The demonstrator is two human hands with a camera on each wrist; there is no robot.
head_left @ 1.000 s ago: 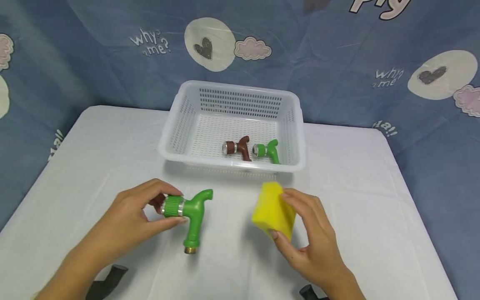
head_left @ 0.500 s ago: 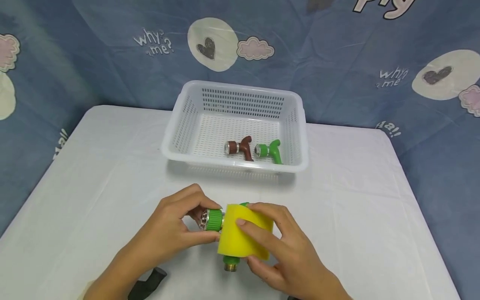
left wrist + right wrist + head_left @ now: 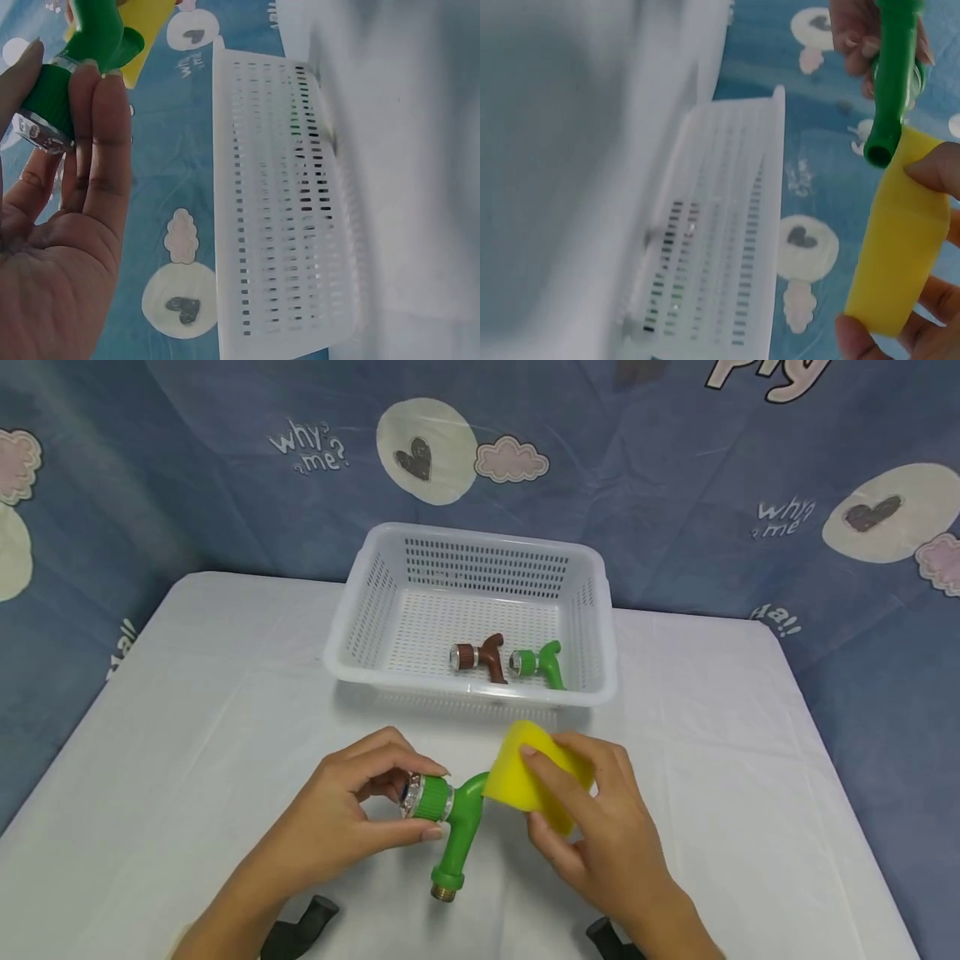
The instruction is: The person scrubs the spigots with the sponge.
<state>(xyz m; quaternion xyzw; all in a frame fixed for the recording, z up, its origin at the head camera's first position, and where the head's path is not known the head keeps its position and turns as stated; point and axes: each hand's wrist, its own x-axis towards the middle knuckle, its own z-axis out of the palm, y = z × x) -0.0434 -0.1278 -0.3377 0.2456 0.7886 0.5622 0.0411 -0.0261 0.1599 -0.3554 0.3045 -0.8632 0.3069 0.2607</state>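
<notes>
In the head view my left hand (image 3: 360, 810) pinches the ribbed knob end of a green faucet (image 3: 463, 827) between thumb and fingers. The faucet is held up above the white table, its brass threaded end pointing down. My right hand (image 3: 600, 827) grips a yellow sponge (image 3: 532, 777), bent around its fingers, with one edge at the faucet's spout. The right wrist view shows the spout opening of the green faucet (image 3: 892, 82) right beside the top of the sponge (image 3: 900, 232). From the left wrist, my fingers wrap the faucet's knob (image 3: 51, 97).
A white perforated basket (image 3: 405, 682) stands behind my hands at the table's (image 3: 720, 760) far side. Inside lie a brown faucet (image 3: 487, 657) and another green faucet (image 3: 542, 662). Blue printed cloth (image 3: 637, 493) hangs behind. Black curved objects (image 3: 300, 928) show beneath both wrists.
My left hand brought the green faucet rightward to the middle. The sponge came over the faucet body half a second ago, then slid up and right to its spout.
</notes>
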